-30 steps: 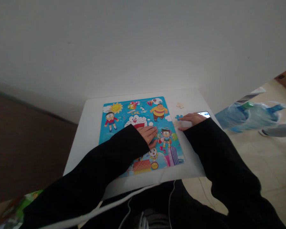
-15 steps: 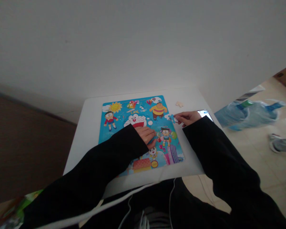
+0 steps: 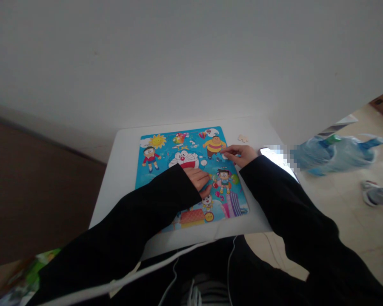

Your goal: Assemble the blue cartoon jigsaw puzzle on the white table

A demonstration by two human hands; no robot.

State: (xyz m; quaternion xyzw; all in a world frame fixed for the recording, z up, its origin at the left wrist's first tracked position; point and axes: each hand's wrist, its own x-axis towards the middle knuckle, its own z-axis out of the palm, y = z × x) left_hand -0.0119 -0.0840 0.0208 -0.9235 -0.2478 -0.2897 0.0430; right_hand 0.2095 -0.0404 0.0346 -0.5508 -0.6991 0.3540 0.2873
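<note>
Head-camera view shows a cartoon jigsaw puzzle (image 3: 178, 170) lying flat on a small white table (image 3: 121, 170), its picture of blue sky, sun, balloons and characters looking nearly whole. By my judgement the work is close to its end: most pieces sit in place, and little seems left beyond the right edge of the board. The left hand (image 3: 199, 178) rests palm down on the middle of the puzzle, fingers loosely together, pressing the board. The right hand (image 3: 241, 154) lies at the far right edge of the puzzle, fingertips drawn together as if pinching a small piece against the board, though the piece itself is too small to make out. One loose puzzle piece (image 3: 242, 138), pale side up, lies on the table just beyond that hand, apart from the board, so at least one remains to be fitted.
</note>
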